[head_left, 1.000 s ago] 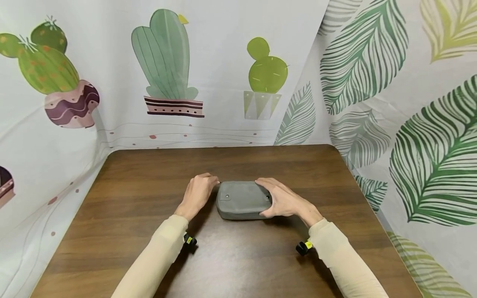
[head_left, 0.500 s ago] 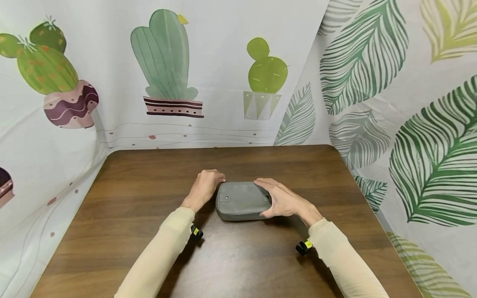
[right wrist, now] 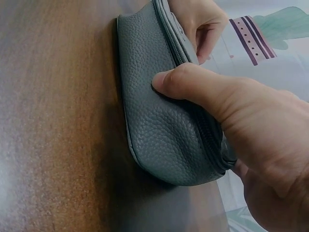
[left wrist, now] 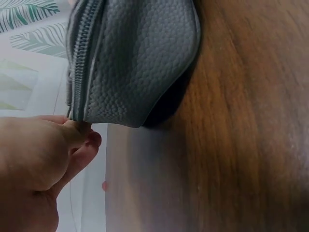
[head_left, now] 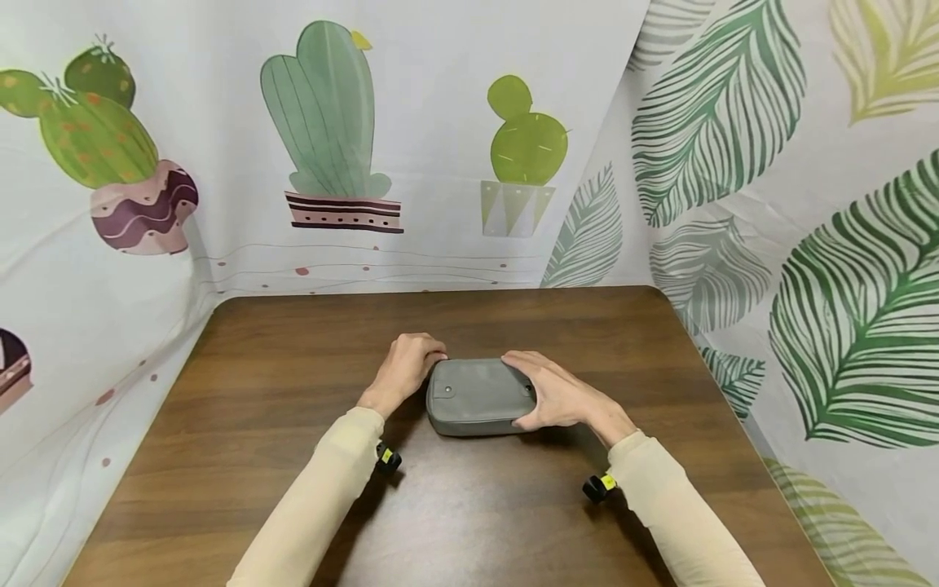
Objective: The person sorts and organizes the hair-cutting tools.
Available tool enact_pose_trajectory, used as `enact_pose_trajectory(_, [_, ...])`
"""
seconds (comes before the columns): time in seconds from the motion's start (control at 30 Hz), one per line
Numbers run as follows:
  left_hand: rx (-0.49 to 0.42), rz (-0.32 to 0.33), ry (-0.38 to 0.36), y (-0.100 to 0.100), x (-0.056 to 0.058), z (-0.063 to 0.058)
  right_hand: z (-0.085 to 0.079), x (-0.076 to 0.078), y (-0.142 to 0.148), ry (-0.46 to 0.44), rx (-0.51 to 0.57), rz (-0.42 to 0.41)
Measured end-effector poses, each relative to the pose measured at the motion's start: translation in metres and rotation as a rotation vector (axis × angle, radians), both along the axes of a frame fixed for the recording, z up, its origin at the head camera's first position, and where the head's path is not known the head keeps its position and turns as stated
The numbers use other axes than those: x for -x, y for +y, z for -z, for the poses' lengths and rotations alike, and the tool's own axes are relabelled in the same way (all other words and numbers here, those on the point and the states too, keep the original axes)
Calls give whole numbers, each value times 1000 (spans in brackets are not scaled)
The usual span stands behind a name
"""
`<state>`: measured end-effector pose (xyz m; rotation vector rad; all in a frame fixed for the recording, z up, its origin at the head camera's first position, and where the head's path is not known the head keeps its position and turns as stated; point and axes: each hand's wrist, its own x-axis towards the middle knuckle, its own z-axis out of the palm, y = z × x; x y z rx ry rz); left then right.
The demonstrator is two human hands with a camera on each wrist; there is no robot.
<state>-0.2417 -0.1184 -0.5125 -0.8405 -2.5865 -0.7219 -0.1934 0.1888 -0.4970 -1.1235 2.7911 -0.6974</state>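
A grey pebbled-leather zip pouch (head_left: 477,395) lies flat on the table, two small studs on its top. My left hand (head_left: 403,368) is at its far left corner, finger and thumb pinched together at the zipper line; the zipper pull itself is hidden by the fingers. In the left wrist view the zipper (left wrist: 83,53) runs along the pouch's edge down to those fingertips. My right hand (head_left: 563,395) grips the pouch's right end, with the thumb (right wrist: 169,84) pressing a dent into the front wall and the fingers round the back.
The brown wooden table (head_left: 469,505) extends around the pouch on all sides. A white cloth with printed cacti (head_left: 330,122) hangs behind it, and a leaf-print cloth (head_left: 844,285) hangs on the right. Small black wrist cameras (head_left: 597,489) sit under both sleeves.
My left hand has moved a little right and away from me, from the pouch's left end round its far left corner. The right hand and the pouch stay nearly in place.
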Motion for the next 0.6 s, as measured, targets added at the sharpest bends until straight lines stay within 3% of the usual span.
enact_pose_trajectory(0.4, [80, 28, -74, -5, -4, -1, -1, 0, 2, 86, -59, -9])
enact_pose_trajectory(0.6, [137, 12, -61, -15, -12, -4, 0, -5, 9, 84, 4, 39])
